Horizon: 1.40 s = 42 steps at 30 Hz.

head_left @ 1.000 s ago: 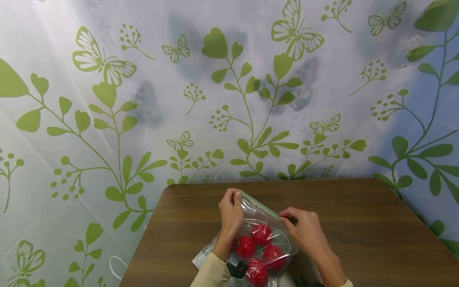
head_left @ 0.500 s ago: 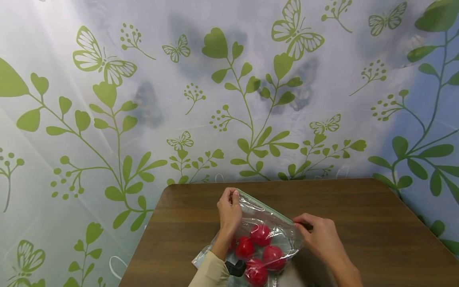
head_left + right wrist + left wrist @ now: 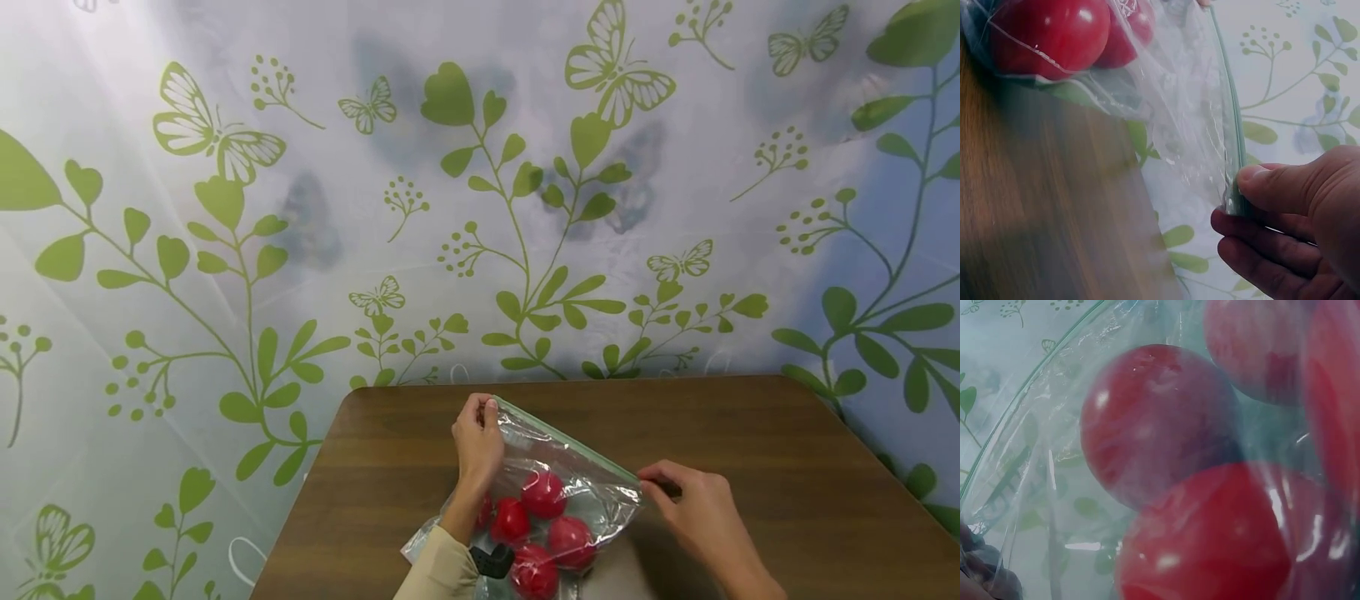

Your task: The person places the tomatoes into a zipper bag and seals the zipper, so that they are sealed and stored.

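A clear zip bag with a green zip strip along its top holds several round red tomatoes. My left hand grips the bag's upper left corner. At the other end of the strip my right hand pinches the corner between thumb and forefinger, and the strip runs straight between both hands. Close in the right wrist view, the right thumb presses on the end of the green strip. Through the film in the left wrist view, the tomatoes fill most of the picture; only fingertips show at its lower left.
Under the bag is a brown wooden table with rounded far corners. Behind it hangs a pale curtain printed with green leaves and butterflies. A black wrist strap and a beige sleeve are at my left forearm.
My right hand has slid along the green strip to the right and toward me, reaching the bag's right corner. The left hand stays at its corner, shifted very slightly left.
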Motion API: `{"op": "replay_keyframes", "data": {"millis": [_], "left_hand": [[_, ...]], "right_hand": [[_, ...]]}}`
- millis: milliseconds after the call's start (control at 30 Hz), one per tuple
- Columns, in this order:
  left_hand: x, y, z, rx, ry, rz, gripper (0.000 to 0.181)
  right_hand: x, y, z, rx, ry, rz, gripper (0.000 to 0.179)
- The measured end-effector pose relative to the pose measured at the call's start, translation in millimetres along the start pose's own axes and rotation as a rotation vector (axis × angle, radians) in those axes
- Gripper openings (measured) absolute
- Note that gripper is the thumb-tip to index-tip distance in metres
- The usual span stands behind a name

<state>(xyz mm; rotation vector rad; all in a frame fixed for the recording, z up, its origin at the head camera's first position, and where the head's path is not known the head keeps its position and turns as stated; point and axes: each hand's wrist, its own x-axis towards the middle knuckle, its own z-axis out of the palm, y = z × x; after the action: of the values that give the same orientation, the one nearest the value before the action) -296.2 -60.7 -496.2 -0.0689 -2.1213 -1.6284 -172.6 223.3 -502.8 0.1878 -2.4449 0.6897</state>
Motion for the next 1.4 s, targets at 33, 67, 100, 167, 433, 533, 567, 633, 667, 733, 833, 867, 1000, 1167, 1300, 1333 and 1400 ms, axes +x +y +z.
{"op": "replay_keyframes", "data": {"millis": [33,67,100,167,433,533,567,633,667,733,833,867,1000,1167,1300,1333,1400], "left_hand": [[0.1,-0.6,0.2,0.004,0.002,-0.004,0.011],[-0.2,-0.8,0.4,0.003,0.003,-0.004,0.011],[-0.2,-1.4,0.6,0.003,0.002,-0.007,0.011],[-0.1,-2.1,0.8,0.004,-0.001,-0.014,0.011],[4.1,0.1,0.8,0.033,0.001,-0.029,0.012],[7.9,1.1,2.2,0.054,-0.012,-0.047,0.012],[8.9,1.7,2.8,0.056,-0.017,-0.053,0.012],[11.2,1.9,4.4,0.061,-0.029,-0.066,0.013],[12.3,1.5,5.5,0.063,-0.037,-0.073,0.013],[14.3,1.0,7.9,0.066,-0.059,-0.079,0.012],[16.5,-0.4,11.1,0.062,-0.105,-0.113,0.013],[17.0,-1.2,12.2,0.063,-0.120,-0.130,0.016],[19.2,-5.2,15.7,0.063,-0.177,-0.195,0.025],[22.6,-18.5,18.6,0.065,-0.236,-0.186,0.015],[40.0,-80.7,37.4,0.152,-0.273,-0.084,0.007],[44.7,-96.8,43.9,0.178,-0.267,-0.056,0.013],[48.8,-112.9,51.7,0.231,-0.250,-0.019,0.023]], "right_hand": [[-0.9,1.0,-0.6,-0.003,0.002,-0.001,0.025],[-1.7,2.0,-1.2,-0.003,0.001,0.001,0.026],[-2.5,2.8,-1.7,0.001,0.000,0.003,0.026],[-3.4,3.8,-2.5,0.009,-0.009,0.014,0.027],[-4.6,5.7,-5.5,0.012,-0.030,0.044,0.027],[-3.6,7.2,-6.5,0.010,-0.030,0.041,0.026],[-3.0,7.8,-6.8,0.010,-0.032,0.042,0.025],[-1.5,9.6,-6.8,0.014,-0.047,0.051,0.024],[-0.9,10.5,-6.6,0.018,-0.058,0.057,0.023],[0.5,13.1,-5.1,0.018,-0.086,0.077,0.021],[1.1,17.3,-1.6,0.017,-0.135,0.110,0.018],[0.9,19.0,0.1,0.019,-0.154,0.125,0.017],[0.9,25.2,7.3,0.020,-0.204,0.165,0.014],[3.6,31.5,15.7,0.041,-0.252,0.200,0.010],[6.5,35.9,20.2,0.046,-0.277,0.227,0.008],[7.5,37.4,21.9,0.042,-0.282,0.235,0.007],[9.7,40.0,25.6,0.032,-0.284,0.251,0.006]]}}
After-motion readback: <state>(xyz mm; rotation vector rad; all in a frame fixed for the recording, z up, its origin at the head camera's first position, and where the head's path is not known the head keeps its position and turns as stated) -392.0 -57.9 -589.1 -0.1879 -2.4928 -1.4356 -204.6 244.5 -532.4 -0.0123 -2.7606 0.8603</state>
